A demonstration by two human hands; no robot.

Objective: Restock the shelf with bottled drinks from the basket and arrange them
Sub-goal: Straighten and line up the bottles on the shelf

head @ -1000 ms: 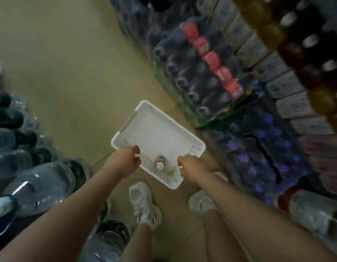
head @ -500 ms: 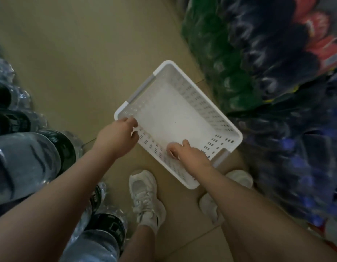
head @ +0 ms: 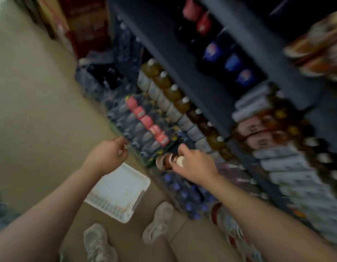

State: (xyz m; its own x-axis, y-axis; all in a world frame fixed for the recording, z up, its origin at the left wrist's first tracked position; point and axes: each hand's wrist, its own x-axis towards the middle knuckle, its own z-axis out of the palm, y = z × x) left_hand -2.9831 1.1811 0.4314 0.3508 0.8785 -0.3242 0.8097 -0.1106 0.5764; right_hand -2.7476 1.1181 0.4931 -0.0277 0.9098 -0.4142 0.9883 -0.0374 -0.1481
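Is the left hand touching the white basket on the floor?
Apart. In the head view the left hand is raised, empty, with fingers loosely curled, well above the white basket, which lies on the floor.

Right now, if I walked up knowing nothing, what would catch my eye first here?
Probably the right hand in the middle, gripping a small brown bottle with a white cap, held out toward the crowded shelf of drinks. Below it a white basket sits on the floor, apparently empty. The left hand hangs above it, holding nothing.
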